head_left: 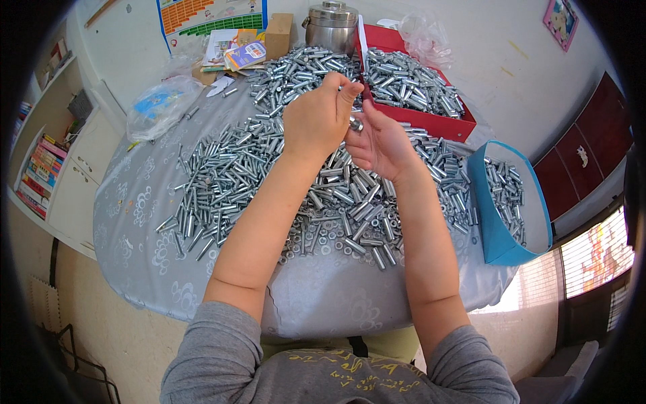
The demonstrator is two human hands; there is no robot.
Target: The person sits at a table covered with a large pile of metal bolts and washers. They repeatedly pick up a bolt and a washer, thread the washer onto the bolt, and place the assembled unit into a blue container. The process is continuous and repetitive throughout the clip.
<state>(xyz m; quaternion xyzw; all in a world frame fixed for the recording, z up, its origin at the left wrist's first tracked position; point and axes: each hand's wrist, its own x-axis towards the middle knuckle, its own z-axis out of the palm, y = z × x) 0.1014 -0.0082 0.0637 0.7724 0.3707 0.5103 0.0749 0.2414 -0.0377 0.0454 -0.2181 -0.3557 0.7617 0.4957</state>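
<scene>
My left hand (316, 121) is raised over the middle of the table, its fingers curled and its back toward me. What it grips, if anything, is hidden. Close beside it, my right hand (382, 140) is turned partly palm up, with bent fingers around a shiny metal expansion bolt (356, 124). Only the bolt's end shows between the two hands. Beneath them spreads a wide heap of silver expansion bolts and metal sleeves (232, 161). Loose washers and nuts (324, 241) lie along the heap's near edge.
A red box (431, 123) full of bolts stands at the back right, a blue fabric bin (498, 252) with more at the right edge. Behind are a steel pot (331, 28), a cardboard box (278, 32) and a plastic bag (161, 108). A grey patterned cloth (145, 249) covers the table.
</scene>
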